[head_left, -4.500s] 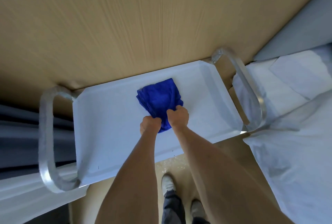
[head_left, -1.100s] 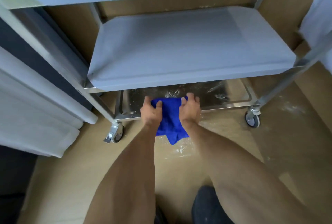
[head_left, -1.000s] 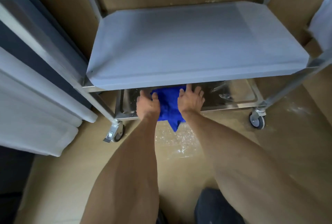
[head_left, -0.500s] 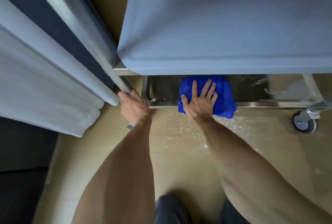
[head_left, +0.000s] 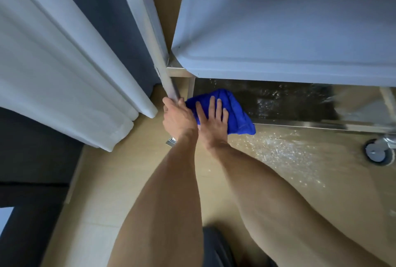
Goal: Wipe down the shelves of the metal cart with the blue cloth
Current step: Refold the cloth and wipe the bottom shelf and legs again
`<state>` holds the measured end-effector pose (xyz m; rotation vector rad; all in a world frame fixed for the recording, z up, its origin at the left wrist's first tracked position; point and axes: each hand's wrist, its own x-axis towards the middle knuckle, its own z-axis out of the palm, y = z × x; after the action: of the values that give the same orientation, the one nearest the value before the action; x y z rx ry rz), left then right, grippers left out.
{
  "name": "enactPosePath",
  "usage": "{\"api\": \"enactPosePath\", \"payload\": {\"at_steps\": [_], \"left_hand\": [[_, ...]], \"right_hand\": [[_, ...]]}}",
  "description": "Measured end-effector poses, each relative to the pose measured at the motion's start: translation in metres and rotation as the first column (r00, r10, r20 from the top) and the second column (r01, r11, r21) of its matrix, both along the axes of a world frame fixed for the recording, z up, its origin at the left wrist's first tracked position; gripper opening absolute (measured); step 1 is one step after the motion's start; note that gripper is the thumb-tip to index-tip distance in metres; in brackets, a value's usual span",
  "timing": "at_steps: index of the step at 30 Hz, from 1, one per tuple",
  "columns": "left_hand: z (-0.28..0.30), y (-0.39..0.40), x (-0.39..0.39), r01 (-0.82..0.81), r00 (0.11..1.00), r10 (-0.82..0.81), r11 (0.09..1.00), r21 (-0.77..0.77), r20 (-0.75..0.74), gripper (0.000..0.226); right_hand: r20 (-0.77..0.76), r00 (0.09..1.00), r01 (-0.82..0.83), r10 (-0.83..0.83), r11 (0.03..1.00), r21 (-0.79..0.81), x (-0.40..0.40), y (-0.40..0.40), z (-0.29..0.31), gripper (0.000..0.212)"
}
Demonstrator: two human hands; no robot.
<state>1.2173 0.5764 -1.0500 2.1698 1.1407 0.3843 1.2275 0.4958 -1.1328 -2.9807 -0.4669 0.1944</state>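
Here the right hand (head_left: pixel 212 123) presses flat, fingers spread, on the bunched blue cloth (head_left: pixel 233 112) atop the shiny bottom metal shelf (head_left: pixel 300 106); the left hand (head_left: pixel 177 116) grips the cart's steel post (head_left: pixel 158 52).

Soft, even daylight fills the spot, cool on the pale middle shelf (head_left: pixel 289 31) and warm on the tan floor (head_left: pixel 278 155). The bottom shelf (head_left: pixel 289 106) sits in deep shadow, speckled with bright glints. A scatter of sparkle shows on the floor in front of it. The caster wheel (head_left: pixel 376 152) and right edge smear with blur. Straight posts bend toward the frame's borders.
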Motion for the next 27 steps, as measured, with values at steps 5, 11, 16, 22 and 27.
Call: {"api": "enactPosePath", "payload": {"at_steps": [5, 11, 16, 22, 27], "left_hand": [[-0.003, -0.01, -0.003, -0.023, 0.999, 0.023, 1.0, 0.013, -0.03, 0.027], [-0.008, -0.015, -0.002, 0.028, 0.999, -0.027, 0.998, 0.062, -0.018, 0.026], [-0.008, -0.016, 0.001, 0.005, 1.0, -0.002, 0.995, 0.098, -0.023, 0.03], [-0.019, -0.016, 0.012, -0.076, 0.997, 0.076, 0.991, 0.11, 0.006, 0.026], [-0.018, -0.025, 0.014, -0.168, 0.985, 0.17, 0.976, 0.142, -0.008, 0.03]], "right_hand": [[0.024, 0.955, 0.295, -0.295, 0.956, 0.0, -0.011, -0.087, -0.009, 0.08], [0.098, 0.965, 0.253, -0.242, 0.96, -0.123, 0.003, -0.161, -0.014, 0.081], [0.01, 0.995, 0.101, -0.1, 0.987, -0.128, 0.012, -0.099, 0.005, 0.08], [0.006, 0.997, -0.072, 0.072, 0.993, -0.09, 0.009, 0.023, 0.003, 0.064], [0.045, 0.993, -0.114, 0.112, 0.992, 0.052, 0.007, -0.03, -0.002, 0.06]]}}
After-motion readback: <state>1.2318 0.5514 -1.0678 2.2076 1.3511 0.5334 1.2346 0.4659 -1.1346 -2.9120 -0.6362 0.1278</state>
